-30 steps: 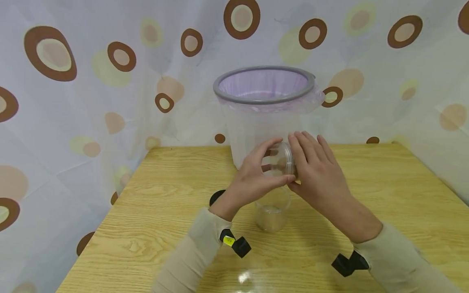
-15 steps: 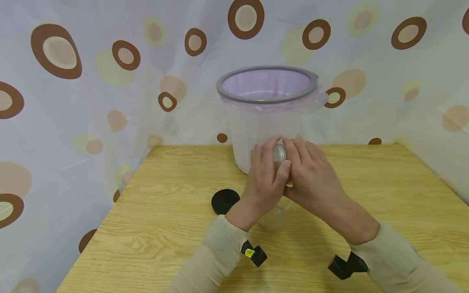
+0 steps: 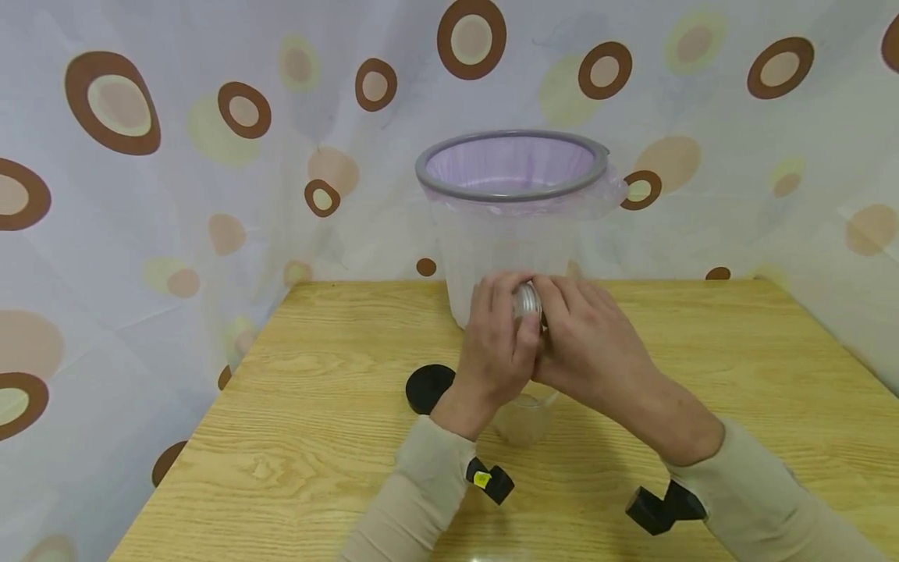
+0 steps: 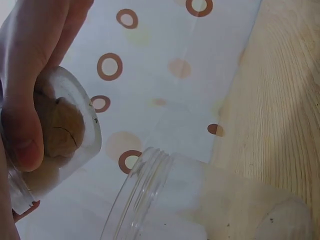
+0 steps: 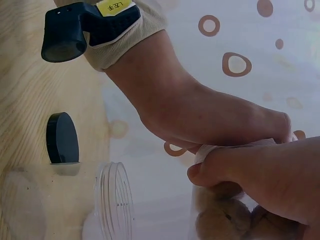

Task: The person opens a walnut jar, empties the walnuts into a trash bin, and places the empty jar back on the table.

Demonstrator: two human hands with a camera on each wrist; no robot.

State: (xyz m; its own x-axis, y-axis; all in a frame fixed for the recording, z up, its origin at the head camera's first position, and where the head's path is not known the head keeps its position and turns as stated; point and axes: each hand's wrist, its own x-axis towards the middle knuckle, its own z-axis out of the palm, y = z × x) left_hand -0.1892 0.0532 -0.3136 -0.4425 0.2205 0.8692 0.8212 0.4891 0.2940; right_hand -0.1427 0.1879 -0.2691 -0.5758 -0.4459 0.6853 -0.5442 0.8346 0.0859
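Observation:
Both my hands grip a small clear jar (image 3: 527,303) held above the table in front of the bin. My left hand (image 3: 492,339) curls round it from the left, and my right hand (image 3: 593,336) wraps it from the right. Brown, roundish lumps (image 4: 60,127) show through its wall in the left wrist view. Its ridged neck shows between the hands in the head view; the rest is mostly covered. Below them an uncapped clear jar (image 5: 50,205) with a threaded mouth stands on the table, partly hidden by my hands in the head view.
A black round lid (image 3: 428,389) lies on the wooden table (image 3: 323,437), left of the standing jar. Behind my hands stands a pale bin (image 3: 506,242) with a grey rim and a purple liner bag. A patterned sheet (image 3: 211,195) hangs around the table's back and sides.
My left hand has closed further round the held jar, its fingers drawn together over it. Both hands have shifted slightly down and left. More of the black lid shows now.

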